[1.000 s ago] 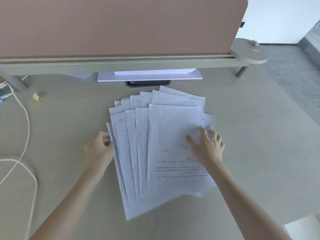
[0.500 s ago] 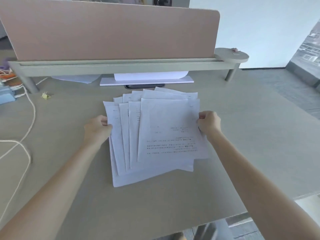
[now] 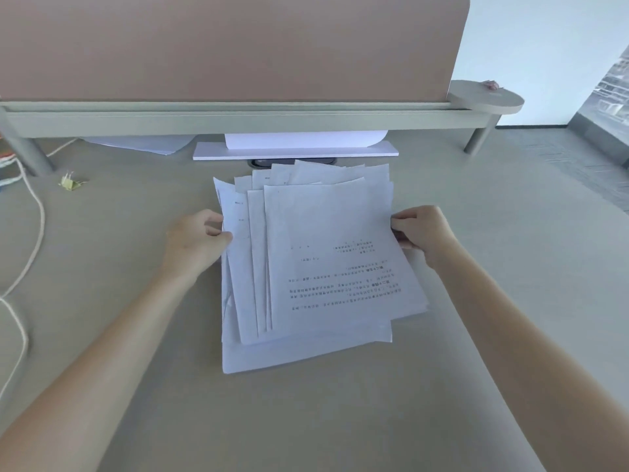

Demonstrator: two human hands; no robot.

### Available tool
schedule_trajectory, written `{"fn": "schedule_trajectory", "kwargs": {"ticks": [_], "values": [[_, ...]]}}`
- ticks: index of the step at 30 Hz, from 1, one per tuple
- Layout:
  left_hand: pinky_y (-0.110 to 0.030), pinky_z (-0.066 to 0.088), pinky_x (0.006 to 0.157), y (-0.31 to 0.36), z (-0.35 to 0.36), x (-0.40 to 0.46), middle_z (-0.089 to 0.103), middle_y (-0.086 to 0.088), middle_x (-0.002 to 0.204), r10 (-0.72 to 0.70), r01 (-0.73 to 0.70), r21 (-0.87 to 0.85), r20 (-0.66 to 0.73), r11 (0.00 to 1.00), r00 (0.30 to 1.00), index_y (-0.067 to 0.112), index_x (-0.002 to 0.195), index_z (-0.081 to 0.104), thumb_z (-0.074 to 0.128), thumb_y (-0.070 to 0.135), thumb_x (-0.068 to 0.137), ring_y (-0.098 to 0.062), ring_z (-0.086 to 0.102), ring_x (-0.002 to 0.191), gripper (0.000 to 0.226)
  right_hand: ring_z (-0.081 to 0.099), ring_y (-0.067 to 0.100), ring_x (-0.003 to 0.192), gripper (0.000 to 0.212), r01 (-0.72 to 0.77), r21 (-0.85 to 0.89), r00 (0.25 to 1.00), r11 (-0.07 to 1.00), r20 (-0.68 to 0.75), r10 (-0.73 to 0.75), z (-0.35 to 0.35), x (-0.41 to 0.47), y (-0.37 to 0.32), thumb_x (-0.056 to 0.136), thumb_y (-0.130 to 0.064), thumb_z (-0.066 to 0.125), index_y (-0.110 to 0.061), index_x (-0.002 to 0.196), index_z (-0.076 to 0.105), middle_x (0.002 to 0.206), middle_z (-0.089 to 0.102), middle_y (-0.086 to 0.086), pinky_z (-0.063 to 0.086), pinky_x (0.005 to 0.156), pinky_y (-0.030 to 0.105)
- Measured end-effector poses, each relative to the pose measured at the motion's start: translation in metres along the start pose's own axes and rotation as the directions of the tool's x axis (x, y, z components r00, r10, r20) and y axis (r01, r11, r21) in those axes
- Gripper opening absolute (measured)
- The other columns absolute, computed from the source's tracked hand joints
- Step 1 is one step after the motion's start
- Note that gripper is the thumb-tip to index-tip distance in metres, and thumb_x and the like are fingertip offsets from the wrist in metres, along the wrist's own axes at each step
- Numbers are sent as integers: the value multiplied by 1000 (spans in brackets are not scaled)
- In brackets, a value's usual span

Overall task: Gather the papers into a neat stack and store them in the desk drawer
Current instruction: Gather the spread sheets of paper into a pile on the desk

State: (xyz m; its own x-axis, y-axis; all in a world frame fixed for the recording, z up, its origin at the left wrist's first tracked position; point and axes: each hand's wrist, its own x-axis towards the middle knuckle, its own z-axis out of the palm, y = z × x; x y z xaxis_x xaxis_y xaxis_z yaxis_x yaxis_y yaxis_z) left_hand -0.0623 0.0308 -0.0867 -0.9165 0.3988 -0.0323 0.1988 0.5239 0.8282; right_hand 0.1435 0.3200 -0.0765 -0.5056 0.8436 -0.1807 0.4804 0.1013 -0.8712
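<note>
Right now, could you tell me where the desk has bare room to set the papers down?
Bare desk lies right of the papers, beyond the right hand, and along the near edge between the forearms. The left is tighter: white cord, yellow clip. Behind, the white stand under the shelf crowds the space.

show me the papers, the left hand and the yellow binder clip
papers (image 3: pixel 326 247), head view, middle of the top sheet
left hand (image 3: pixel 194 238), head view, back of the hand
yellow binder clip (image 3: pixel 69 183), head view, its body

Soft, even daylight (brighter at right), faint shadows, wide-angle bending at the edges, slight overall blur.
</note>
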Motion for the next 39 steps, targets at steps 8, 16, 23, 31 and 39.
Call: {"fn": "schedule_trajectory", "kwargs": {"ticks": [8,16,23,31,39], "values": [[-37,59,75,8,-5,22,72,-5,91,-9,7,45,48,999,999,20,100,63,59,6,89,-26,71,64,18,72,24,57,17,29,-12,999,1000,-44,-30,10,16,0,89,-2,62,-1,83,77,77,77,16,58,48,22],[-34,59,71,20,-1,30,70,-5,88,-11,5,91,61,996,998,15,111,68,59,5,90,-29,72,75,25,73,23,51,21,88,-160,991,983,-82,-102,23,11,-18,85,-5,59,-1,74,77,71,78,13,65,64,28],[-33,60,66,17,2,30,67,0,80,-45,43,33,55,999,997,12,106,68,58,-1,89,-23,68,61,24,75,35,65,20,103,-221,989,970,-77,-123,20,0,-16,82,-7,60,5,80,76,72,78,14,61,75,31],[-35,58,72,21,9,29,70,-5,91,-31,32,-19,17,999,999,11,110,69,58,0,86,-25,65,70,29,67,29,55,25,124,-238,986,963,-77,-146,33,-6,-24,78,-3,50,10,81,71,69,70,23,56,70,30],[-25,52,58,22,4,22,68,-3,90,-106,112,-74,72,991,992,11,100,68,56,-7,83,-16,62,68,28,33,24,66,30,129,-368,988,921,-36,-153,43,-26,-37,82,-10,50,-15,56,37,62,36,7,25,62,33]]}}
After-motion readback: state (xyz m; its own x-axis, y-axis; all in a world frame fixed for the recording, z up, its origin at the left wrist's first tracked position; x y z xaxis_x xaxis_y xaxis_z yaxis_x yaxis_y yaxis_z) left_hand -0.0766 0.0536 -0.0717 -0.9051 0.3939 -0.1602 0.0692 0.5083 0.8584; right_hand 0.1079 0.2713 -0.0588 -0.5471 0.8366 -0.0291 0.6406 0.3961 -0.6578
